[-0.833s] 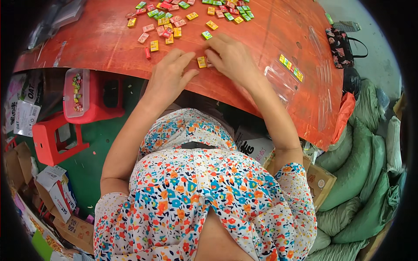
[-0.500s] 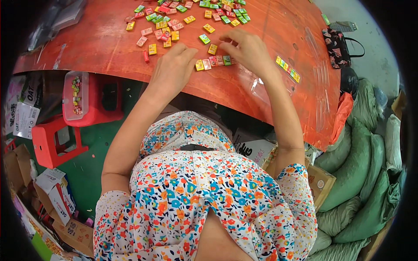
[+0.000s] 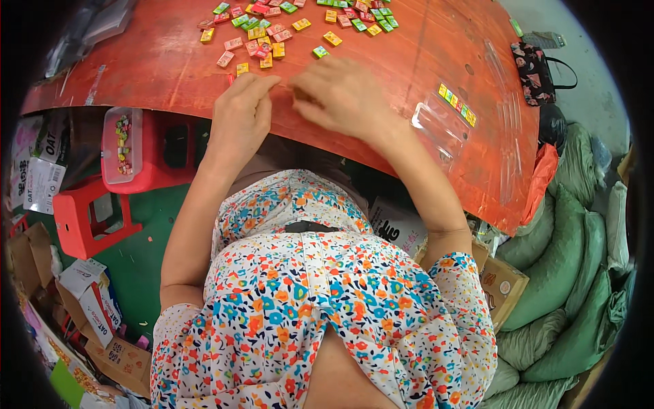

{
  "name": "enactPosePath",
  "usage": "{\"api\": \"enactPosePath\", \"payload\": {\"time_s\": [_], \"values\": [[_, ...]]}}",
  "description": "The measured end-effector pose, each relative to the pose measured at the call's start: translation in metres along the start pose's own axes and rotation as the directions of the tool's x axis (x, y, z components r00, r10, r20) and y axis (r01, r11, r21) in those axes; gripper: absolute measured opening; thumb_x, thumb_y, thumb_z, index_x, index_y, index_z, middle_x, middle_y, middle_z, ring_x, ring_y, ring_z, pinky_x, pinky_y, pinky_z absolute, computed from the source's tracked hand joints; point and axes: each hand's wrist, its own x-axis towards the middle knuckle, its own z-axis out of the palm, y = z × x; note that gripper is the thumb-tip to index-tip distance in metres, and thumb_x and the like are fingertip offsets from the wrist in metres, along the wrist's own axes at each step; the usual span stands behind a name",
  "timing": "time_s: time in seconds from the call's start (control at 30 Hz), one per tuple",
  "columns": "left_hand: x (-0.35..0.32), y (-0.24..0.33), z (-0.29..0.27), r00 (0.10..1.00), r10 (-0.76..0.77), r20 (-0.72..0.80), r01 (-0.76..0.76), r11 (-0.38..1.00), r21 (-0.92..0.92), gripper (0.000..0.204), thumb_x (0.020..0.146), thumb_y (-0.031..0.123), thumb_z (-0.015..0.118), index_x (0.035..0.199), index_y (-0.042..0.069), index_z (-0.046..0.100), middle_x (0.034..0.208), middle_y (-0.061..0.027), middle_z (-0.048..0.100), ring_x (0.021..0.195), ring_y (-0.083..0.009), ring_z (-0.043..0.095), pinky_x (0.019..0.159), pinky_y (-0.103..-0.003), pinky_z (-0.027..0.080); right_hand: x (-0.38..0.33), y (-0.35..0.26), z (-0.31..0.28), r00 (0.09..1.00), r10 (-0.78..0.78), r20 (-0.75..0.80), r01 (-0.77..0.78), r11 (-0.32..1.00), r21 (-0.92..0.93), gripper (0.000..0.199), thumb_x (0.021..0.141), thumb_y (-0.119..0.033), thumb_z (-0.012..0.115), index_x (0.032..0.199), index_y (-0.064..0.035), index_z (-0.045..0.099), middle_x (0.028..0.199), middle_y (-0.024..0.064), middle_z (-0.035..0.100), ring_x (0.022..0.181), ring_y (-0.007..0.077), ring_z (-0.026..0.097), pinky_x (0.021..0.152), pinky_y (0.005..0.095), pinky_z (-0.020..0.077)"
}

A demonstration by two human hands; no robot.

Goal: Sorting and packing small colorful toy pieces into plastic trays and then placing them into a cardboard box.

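Observation:
My left hand (image 3: 240, 112) is over the near part of the red table, thumb and fingers drawn together; whatever they may hold is hidden. Close to its right is my right hand (image 3: 344, 95), fingers curled and smeared by motion, so its grip is unclear. No row of small boxes shows between or below the hands. Beyond them lies a loose scatter of small coloured boxes, among them a yellow box (image 3: 332, 39), a green box (image 3: 320, 52) and a pink box (image 3: 225, 59). A yellow box (image 3: 242, 69) lies just past my left fingers.
A clear plastic tray (image 3: 441, 136) lies right of my right hand, beside a row of small boxes (image 3: 456, 104). A flowered bag (image 3: 535, 75) is past the table's right edge. On the left, a lidded tub (image 3: 122, 150) of small boxes rests on a red stool (image 3: 160, 167).
Both hands have moved left and closer together. The short row of boxes between them is no longer visible. A yellow box beyond them is also out of sight.

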Motion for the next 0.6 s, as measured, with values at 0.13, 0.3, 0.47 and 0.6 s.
{"api": "enactPosePath", "payload": {"time_s": [0.13, 0.3, 0.47, 0.6], "values": [[0.0, 0.009, 0.001, 0.986, -0.084, 0.146, 0.1, 0.99, -0.103, 0.027, 0.082, 0.003, 0.062, 0.109, -0.001, 0.064, 0.093, -0.0156, 0.059, 0.079, -0.0343, 0.063, 0.072, -0.039, 0.052, -0.006, 0.002, 0.003, 0.999, 0.017, 0.046, -0.016, 0.999, -0.032, 0.027, 0.078, -0.025, 0.072, 0.101, -0.0099, 0.068, 0.099, 0.0071, 0.067, 0.097, 0.0251, 0.061, 0.081, 0.0371, 0.0497], [0.009, 0.009, 0.011, 0.981, 0.012, 0.196, -0.032, 0.995, 0.099, 0.039, 0.079, 0.017, 0.073, 0.113, 0.002, 0.062, 0.098, -0.0146, 0.057, 0.084, -0.0342, 0.063, 0.073, -0.043, 0.052, -0.038, 0.032, -0.031, 0.958, 0.288, -0.008, -0.286, 0.955, 0.073, 0.043, 0.079, -0.028, 0.075, 0.116, -0.0093, 0.065, 0.106, 0.0093, 0.064, 0.096, 0.0263, 0.062, 0.081, 0.0378, 0.0511], [0.016, 0.013, 0.028, 0.968, 0.044, 0.245, -0.08, 0.987, 0.138, 0.045, 0.076, 0.027, 0.077, 0.112, 0.004, 0.063, 0.098, -0.0146, 0.055, 0.084, -0.0344, 0.063, 0.072, -0.046, 0.051, -0.062, 0.051, -0.036, 0.9, 0.391, 0.194, -0.423, 0.892, 0.163, 0.044, 0.081, -0.025, 0.073, 0.121, -0.0104, 0.064, 0.113, 0.0081, 0.062, 0.096, 0.0267, 0.063, 0.081, 0.0372, 0.0511], [0.02, 0.015, 0.036, 0.969, 0.059, 0.239, -0.106, 0.976, 0.188, 0.037, 0.077, 0.026, 0.077, 0.106, 0.005, 0.066, 0.094, -0.0137, 0.057, 0.082, -0.034, 0.063, 0.07, -0.045, 0.051, -0.066, 0.043, -0.022, 0.929, 0.353, 0.111, -0.366, 0.92, 0.139, 0.039, 0.082, -0.023, 0.071, 0.119, -0.0117, 0.065, 0.11, 0.0085, 0.061, 0.096, 0.0283, 0.062, 0.08, 0.0388, 0.0506]]}}
